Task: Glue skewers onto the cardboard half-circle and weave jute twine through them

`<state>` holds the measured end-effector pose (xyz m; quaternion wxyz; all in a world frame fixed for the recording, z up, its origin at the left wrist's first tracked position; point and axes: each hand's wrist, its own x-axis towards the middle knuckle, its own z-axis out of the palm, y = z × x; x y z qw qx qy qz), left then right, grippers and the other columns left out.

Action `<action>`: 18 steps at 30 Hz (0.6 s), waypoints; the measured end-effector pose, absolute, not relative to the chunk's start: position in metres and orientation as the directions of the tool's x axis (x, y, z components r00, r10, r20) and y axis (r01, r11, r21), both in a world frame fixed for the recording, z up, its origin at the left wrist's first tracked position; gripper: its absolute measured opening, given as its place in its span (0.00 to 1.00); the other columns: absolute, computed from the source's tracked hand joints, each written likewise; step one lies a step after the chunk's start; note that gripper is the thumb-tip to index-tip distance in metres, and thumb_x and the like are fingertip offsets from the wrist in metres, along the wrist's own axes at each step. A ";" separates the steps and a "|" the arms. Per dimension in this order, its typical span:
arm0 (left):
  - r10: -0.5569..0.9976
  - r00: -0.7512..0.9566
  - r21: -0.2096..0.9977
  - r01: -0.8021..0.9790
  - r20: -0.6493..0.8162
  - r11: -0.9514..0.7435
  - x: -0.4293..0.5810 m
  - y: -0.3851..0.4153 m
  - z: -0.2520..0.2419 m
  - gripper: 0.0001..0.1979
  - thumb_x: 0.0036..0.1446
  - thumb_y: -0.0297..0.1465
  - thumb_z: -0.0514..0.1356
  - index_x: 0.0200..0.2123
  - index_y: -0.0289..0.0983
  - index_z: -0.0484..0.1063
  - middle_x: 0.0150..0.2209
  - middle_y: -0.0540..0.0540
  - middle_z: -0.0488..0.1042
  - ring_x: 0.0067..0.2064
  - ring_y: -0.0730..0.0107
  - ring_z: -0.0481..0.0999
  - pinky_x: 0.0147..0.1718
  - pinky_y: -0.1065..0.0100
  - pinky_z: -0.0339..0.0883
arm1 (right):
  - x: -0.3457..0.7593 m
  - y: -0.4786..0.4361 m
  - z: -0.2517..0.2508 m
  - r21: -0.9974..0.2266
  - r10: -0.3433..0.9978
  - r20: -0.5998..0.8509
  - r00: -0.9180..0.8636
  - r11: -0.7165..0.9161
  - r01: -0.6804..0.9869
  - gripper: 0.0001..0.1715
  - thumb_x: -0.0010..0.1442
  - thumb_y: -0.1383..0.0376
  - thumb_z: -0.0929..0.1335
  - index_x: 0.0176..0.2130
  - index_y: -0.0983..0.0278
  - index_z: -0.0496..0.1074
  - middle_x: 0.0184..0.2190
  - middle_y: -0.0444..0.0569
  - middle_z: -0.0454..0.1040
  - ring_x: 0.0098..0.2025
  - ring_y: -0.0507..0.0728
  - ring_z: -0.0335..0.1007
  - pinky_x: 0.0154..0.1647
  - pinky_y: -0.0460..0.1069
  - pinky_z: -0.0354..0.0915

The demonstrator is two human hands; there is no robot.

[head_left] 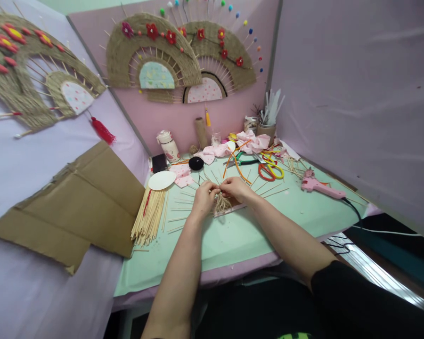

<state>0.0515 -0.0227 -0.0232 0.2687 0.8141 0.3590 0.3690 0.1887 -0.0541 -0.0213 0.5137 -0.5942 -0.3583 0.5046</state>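
My left hand point(205, 197) and my right hand point(236, 188) meet over the table, their fingertips pinched close together. Loose beige twine point(222, 203) spreads in a bundle just below the fingertips; exactly how each finger grips it is hidden. Around both hands thin bamboo sticks point(273, 193) radiate in a half-circle fan. Part of the fan's brown base point(236, 205) with a pale lower edge shows beneath my right hand. A ball of black yarn point(196, 163) rests beyond my left hand, its strand running down towards the sticks.
Left lie bundled bamboo sticks point(149, 219), a white oval point(162, 180) and leaning cardboard point(70, 207). Behind are a bottle point(168, 147), pink cloth point(252, 142) and green-handled pliers point(247, 162). Right are red scissors point(266, 172) and a corded pink glue gun point(321, 187). Finished fans point(151, 42) hang behind.
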 end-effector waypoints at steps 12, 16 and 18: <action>0.754 0.411 0.673 0.353 0.512 -0.650 0.062 -0.027 -0.033 0.06 0.57 0.23 0.51 0.29 0.39 0.61 0.30 0.49 0.66 0.34 0.68 0.67 0.36 0.67 0.61 | 0.193 -0.060 -0.017 -0.974 0.944 -0.225 0.239 -0.221 -0.044 0.07 0.49 0.72 0.69 0.22 0.65 0.67 0.13 0.38 0.65 0.16 0.47 0.58 0.17 0.42 0.55; 0.767 0.389 0.700 0.330 0.511 -0.633 0.062 -0.029 -0.032 0.05 0.58 0.24 0.51 0.30 0.39 0.61 0.29 0.49 0.68 0.34 0.68 0.68 0.35 0.68 0.61 | 0.194 -0.062 -0.013 -0.977 0.943 -0.214 0.253 -0.212 -0.036 0.07 0.49 0.70 0.69 0.23 0.65 0.67 0.14 0.38 0.65 0.17 0.47 0.58 0.18 0.42 0.55; 0.776 0.371 0.718 0.313 0.510 -0.622 0.061 -0.030 -0.031 0.05 0.58 0.25 0.51 0.31 0.39 0.62 0.29 0.49 0.68 0.33 0.69 0.68 0.35 0.68 0.61 | 0.192 -0.062 -0.013 -0.980 0.948 -0.197 0.250 -0.196 -0.028 0.08 0.50 0.68 0.70 0.24 0.65 0.66 0.15 0.39 0.65 0.18 0.47 0.59 0.18 0.42 0.55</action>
